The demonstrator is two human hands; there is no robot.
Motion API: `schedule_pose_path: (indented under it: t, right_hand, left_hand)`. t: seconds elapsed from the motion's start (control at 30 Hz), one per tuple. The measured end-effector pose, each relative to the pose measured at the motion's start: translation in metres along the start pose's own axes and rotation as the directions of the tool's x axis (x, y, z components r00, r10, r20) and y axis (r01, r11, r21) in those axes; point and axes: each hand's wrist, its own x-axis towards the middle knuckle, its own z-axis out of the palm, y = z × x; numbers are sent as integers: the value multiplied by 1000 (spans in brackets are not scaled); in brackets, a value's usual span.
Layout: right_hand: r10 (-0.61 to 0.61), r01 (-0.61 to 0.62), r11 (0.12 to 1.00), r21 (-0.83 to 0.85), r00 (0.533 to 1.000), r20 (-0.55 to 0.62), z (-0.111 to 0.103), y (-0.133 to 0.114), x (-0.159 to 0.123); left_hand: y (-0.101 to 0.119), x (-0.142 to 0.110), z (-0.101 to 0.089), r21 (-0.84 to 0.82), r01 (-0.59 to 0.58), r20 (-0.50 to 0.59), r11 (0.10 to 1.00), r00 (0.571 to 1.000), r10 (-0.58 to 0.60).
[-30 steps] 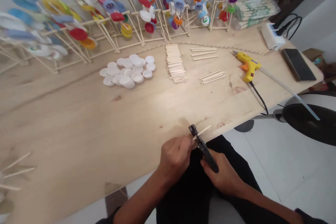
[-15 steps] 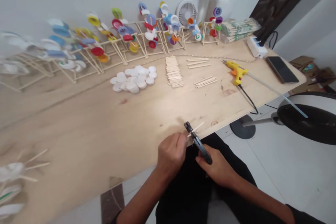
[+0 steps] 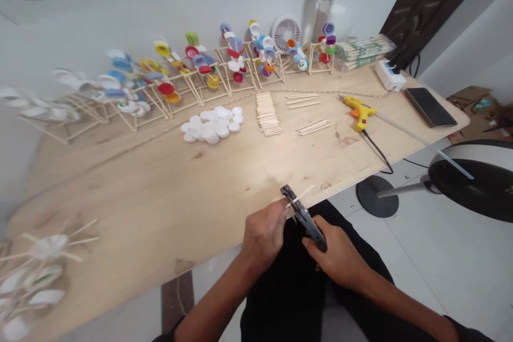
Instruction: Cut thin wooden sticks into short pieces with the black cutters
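Pinching a thin stick [image 3: 302, 193] by its lower end in the left hand [image 3: 262, 232], grip pressed together, at the near edge of the counter [image 3: 160, 187]. Grasping a dark plier-like tool [image 3: 304, 216] by its handles in the right hand [image 3: 336, 251], grip wrapped closed. Aiming the tool's head toward eleven o'clock, across the thin stick, and leaving the free end of wood pointing to two o'clock. Too small to tell how firmly bitten.

Measuring by clock from the hands: at eleven o'clock, to be found in a cluster, white caps [image 3: 212, 127]; toward twelve, a stacked column of cut sticks [image 3: 267, 115]; just right of that, two small groups of loose sticks [image 3: 313, 127]. At one o'clock, lying on the counter with a clear rod out of its back, a yellow glue gun [image 3: 362, 111]. At two, a phone [image 3: 430, 107]; between one and two, a white power strip [image 3: 390, 75]. From ten round past twelve, standing along the wall, stick frames [image 3: 192, 88] with colored caps. At nine, blurred, spoked pieces [image 3: 50, 247] of sticks and white caps.
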Motion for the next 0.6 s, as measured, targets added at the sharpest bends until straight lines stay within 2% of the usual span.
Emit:
schedule_pose_path:
  t: [0.1, 0.2, 0.33, 0.4, 0.43, 0.47, 0.5, 0.53, 0.6]
  right_hand:
    - [-36, 34, 996, -78, 999, -27, -3, 1, 1]
    - [-66, 61, 991, -120, 997, -39, -6, 0, 3]
    - [-79, 75, 990, -119, 996, -31, -6, -1, 3]
    - [-68, 65, 991, -120, 998, -21, -5, 0, 2]
    - [-55, 53, 992, -115, 998, -12, -4, 0, 2]
    - [-37, 37, 994, -105, 999, -1, -3, 0, 3]
    - [-17, 18, 996, -91, 1000, 12, -2, 0, 3]
    - [4, -2, 997, -73, 1000, 24, -1, 0, 3]
    - [44, -43, 998, -36, 998, 42, 1, 0, 5]
  left_hand:
    - [7, 4, -9, -211, 213, 131, 954, 973, -188]
    - [10, 9, -18, -390, 384, 277, 837, 916, -291]
    - [6, 15, -23, -593, 576, 480, 562, 814, -327]
    - [3, 16, -22, -641, 643, 565, 419, 765, -310]
    - [2, 16, -22, -645, 663, 592, 379, 748, -302]
    - [1, 17, -21, -638, 672, 601, 375, 739, -303]
    - [0, 17, -21, -620, 668, 593, 410, 742, -313]
    - [0, 17, -20, -590, 648, 565, 482, 758, -327]
    - [-1, 16, -18, -475, 549, 459, 688, 821, -339]
